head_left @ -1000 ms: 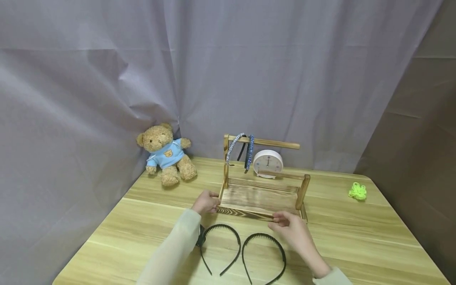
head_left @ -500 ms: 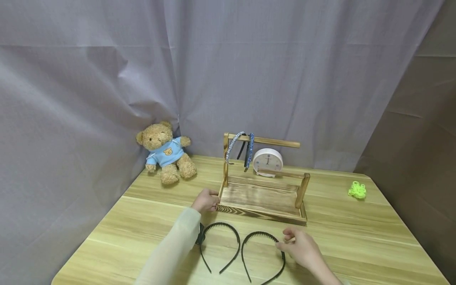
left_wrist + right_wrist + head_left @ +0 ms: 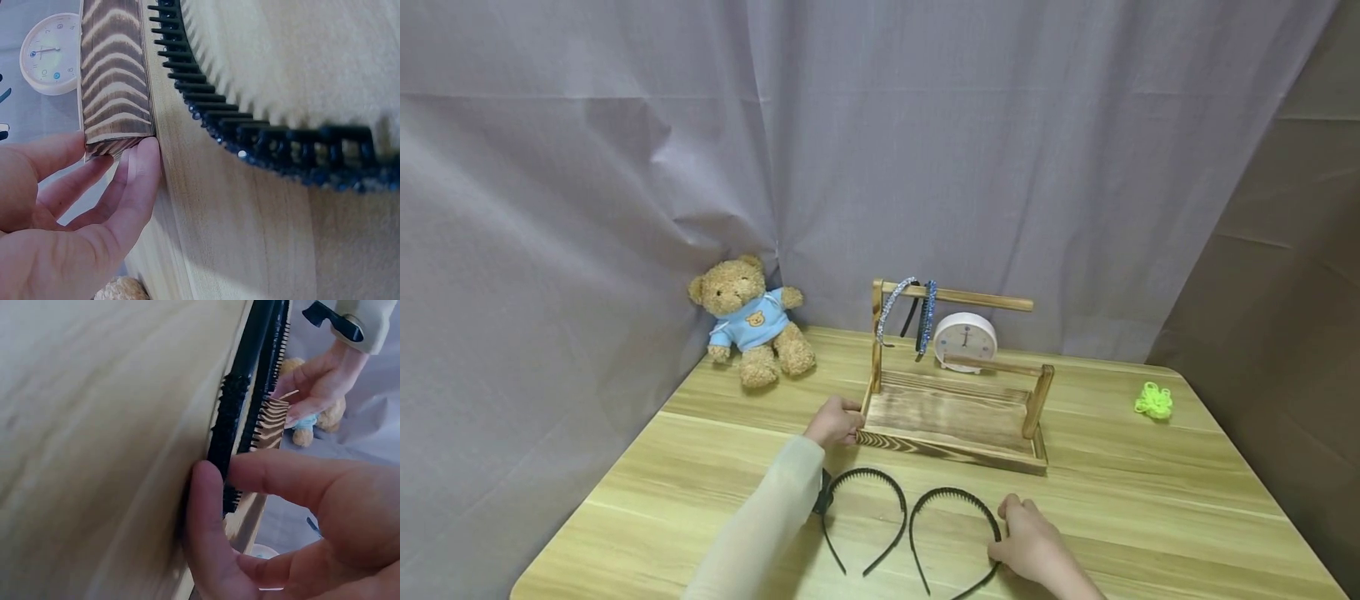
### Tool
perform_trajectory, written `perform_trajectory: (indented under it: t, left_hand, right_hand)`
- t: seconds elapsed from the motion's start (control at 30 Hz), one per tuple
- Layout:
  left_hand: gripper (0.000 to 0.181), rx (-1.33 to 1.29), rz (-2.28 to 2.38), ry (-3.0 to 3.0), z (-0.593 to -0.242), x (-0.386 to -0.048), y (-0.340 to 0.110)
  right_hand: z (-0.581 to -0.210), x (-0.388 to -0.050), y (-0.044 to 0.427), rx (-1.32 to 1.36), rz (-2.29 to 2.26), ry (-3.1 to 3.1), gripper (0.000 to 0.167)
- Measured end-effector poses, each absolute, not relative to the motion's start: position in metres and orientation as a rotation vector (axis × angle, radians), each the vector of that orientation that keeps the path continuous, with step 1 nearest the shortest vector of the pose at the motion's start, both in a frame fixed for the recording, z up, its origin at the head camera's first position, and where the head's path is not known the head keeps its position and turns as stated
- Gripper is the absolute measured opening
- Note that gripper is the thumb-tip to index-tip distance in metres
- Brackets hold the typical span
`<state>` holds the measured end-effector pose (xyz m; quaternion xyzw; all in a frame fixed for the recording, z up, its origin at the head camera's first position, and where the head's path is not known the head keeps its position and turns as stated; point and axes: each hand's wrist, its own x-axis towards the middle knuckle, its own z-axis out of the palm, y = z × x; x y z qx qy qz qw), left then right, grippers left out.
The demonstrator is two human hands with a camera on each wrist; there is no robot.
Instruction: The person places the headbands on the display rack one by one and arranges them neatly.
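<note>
The right hand (image 3: 1030, 540) pinched a black toothed headband (image 3: 955, 492) on the near part of the table (image 3: 700, 467).
A second black headband (image 3: 865, 472) lay just beside it, toward the table's left edge. Behind both, the left hand (image 3: 833, 422) gripped the left front corner of a wooden stand (image 3: 951, 454), whose upper bar carried a silver headband (image 3: 891, 307) and a blue headband (image 3: 929, 317). A white clock (image 3: 966, 340) stood by the back edge, a teddy bear (image 3: 748, 323) sat near the back left corner, and a neon-green bundle (image 3: 1153, 402) lay near the right edge.
</note>
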<state>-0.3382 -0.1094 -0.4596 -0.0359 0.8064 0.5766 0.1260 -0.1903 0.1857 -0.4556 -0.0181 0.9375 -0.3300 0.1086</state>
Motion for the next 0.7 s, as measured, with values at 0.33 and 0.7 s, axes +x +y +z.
perform_trajectory:
  t: [0.33,0.7]
  left_hand:
    - [0.042,-0.101,1.658,2.375,-0.46,-0.337,-0.108]
    - [0.043,-0.088,1.67,2.361,-0.46,-0.34,-0.11]
  right_hand:
    - [-0.456,-0.201,0.211,-0.139,-1.445,2.313,0.033]
    - [-0.459,-0.196,0.22,-0.187,-1.691,2.1,0.034]
